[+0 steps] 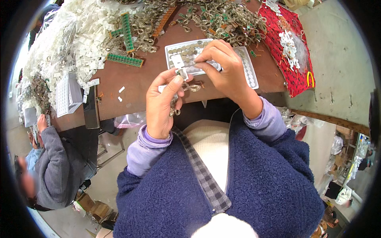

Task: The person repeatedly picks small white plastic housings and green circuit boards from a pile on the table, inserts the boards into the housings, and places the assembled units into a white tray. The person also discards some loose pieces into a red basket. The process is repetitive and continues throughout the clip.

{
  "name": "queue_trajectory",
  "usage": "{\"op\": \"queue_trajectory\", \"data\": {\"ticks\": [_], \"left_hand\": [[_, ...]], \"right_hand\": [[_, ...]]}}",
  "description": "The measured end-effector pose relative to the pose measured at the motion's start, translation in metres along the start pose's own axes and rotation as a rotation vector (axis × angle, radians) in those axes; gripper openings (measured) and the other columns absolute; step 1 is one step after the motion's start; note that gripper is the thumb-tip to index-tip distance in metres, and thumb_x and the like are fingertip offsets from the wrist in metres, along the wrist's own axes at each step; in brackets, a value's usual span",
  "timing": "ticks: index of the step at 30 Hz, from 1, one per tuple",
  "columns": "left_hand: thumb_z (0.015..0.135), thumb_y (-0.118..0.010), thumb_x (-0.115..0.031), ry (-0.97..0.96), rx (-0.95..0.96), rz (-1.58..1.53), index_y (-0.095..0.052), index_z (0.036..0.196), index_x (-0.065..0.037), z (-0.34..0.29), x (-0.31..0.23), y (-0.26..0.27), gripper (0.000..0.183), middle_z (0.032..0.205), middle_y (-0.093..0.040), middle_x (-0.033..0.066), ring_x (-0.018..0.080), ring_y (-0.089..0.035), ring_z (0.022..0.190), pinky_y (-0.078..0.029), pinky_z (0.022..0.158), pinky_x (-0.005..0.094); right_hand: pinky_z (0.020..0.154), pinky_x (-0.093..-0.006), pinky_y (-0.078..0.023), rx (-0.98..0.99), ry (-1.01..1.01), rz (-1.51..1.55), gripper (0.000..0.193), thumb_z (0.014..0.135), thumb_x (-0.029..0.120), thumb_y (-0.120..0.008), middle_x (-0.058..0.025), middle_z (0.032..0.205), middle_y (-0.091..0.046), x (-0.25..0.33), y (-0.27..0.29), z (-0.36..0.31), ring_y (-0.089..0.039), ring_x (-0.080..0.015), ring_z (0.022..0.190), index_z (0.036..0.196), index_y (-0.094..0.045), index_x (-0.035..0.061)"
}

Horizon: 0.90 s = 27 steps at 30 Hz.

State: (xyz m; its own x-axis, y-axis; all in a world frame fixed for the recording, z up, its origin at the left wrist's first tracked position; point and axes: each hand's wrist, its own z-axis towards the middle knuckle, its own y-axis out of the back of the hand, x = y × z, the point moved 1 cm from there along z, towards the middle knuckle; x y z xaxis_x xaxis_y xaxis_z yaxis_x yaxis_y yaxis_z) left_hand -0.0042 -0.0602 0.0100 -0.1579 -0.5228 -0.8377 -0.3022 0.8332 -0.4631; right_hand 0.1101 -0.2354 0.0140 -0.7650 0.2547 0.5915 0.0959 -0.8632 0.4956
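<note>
My left hand [160, 103] is closed on a small white plastic casing [178, 62], held upright between thumb and fingers at the table's near edge. Clear coiled wire [192, 87] hangs out beside these fingers. Just to the right, my right hand [227, 66] makes a pinch with thumb and index finger close to the casing. Whatever sits in that pinch is too small to make out. Beneath both hands lies a white tray [253, 80] with rows of round silvery button cells [186, 50]; my right hand hides its middle.
White plastic parts [85, 35] are heaped at the left. Coiled wires with green boards [222, 22] pile up at the back, near green board strips [125, 60]. A red cloth [278, 43] with yellow-handled pliers [310, 79] lies right. Another person [59, 170] sits at left.
</note>
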Motion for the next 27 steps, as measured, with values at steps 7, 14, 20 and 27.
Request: {"op": "queue_trajectory", "data": {"ticks": [7,14,20,27], "left_hand": [[0.097,-0.083,-0.01,-0.131,-0.008,0.348,-0.074,0.131,-0.005,-0.012,0.013,-0.026,0.035,0.094,-0.073,-0.0006,0.0021,-0.055,0.063,-0.04,0.052,0.0183],[0.098,-0.083,-0.011,0.017,0.061,0.215,-0.075,0.125,-0.005,-0.017,0.017,-0.021,0.029,0.086,-0.07,-0.0017,0.001,-0.055,0.063,-0.04,0.051,0.0175],[0.106,-0.068,-0.012,-0.035,-0.024,0.083,-0.07,0.124,0.0,-0.014,0.003,0.019,0.022,0.101,-0.08,0.0104,0.0024,-0.058,0.069,-0.043,0.051,0.0183],[0.106,-0.07,-0.013,-0.078,-0.081,0.081,-0.072,0.123,0.0,-0.01,-0.008,0.041,0.022,0.096,-0.079,0.008,0.0014,-0.057,0.068,-0.043,0.053,0.0179]], "right_hand": [[0.068,-0.0395,-0.054,-0.038,-0.042,0.093,0.016,0.083,-0.004,-0.078,-0.0112,0.091,-0.065,0.033,0.016,-0.029,-0.069,-0.0311,0.078,0.097,-0.073,0.003],[0.068,-0.0387,-0.055,-0.136,0.027,0.087,0.018,0.085,-0.003,-0.078,-0.0103,0.086,-0.066,0.041,0.01,-0.039,-0.067,-0.0311,0.077,0.102,-0.075,0.0024],[0.072,-0.0397,-0.054,-0.095,-0.198,0.21,0.02,0.087,0.0,-0.078,-0.0117,0.09,-0.069,0.035,-0.019,-0.025,-0.069,-0.032,0.081,0.107,-0.077,0.003],[0.083,-0.0468,-0.051,0.076,0.01,-0.209,0.014,0.083,0.001,-0.077,-0.0106,0.091,-0.064,0.021,-0.052,-0.009,-0.063,-0.0348,0.092,0.094,-0.071,0.0055]]}}
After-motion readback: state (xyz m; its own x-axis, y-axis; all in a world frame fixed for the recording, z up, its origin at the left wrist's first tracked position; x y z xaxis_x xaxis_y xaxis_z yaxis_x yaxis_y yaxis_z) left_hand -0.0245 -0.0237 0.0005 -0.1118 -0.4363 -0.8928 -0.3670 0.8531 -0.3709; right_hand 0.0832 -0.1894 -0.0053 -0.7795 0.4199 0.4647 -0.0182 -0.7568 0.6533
